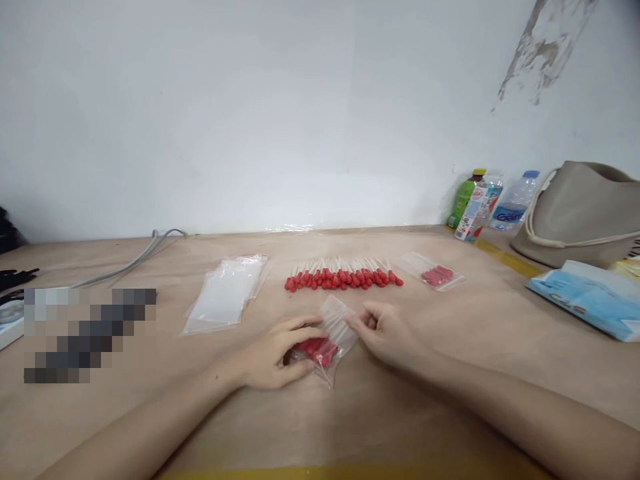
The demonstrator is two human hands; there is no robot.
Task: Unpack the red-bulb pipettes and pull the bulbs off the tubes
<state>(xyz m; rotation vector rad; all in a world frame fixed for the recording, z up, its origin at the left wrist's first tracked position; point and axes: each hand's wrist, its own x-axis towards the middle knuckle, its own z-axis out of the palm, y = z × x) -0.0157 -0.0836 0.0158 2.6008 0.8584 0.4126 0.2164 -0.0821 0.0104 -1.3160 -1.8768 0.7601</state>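
Note:
A clear plastic bag with red-tipped sticks inside lies tilted between my two hands. My left hand grips its left side, thumb and fingers around the red tips. At the bag's right edge, my right hand pinches the plastic between thumb and curled fingers. Just beyond, a row of loose white sticks with red tips lies on the brown table covering. Another clear bag holding red-tipped sticks rests to the right of the row. On the left is a stack of flat clear bags.
Bottles, a carton and a grey bag stand at the back right, with a blue tissue pack nearer. A grey cable runs along the left. A blurred-out dark object lies left. The wall closes off the back.

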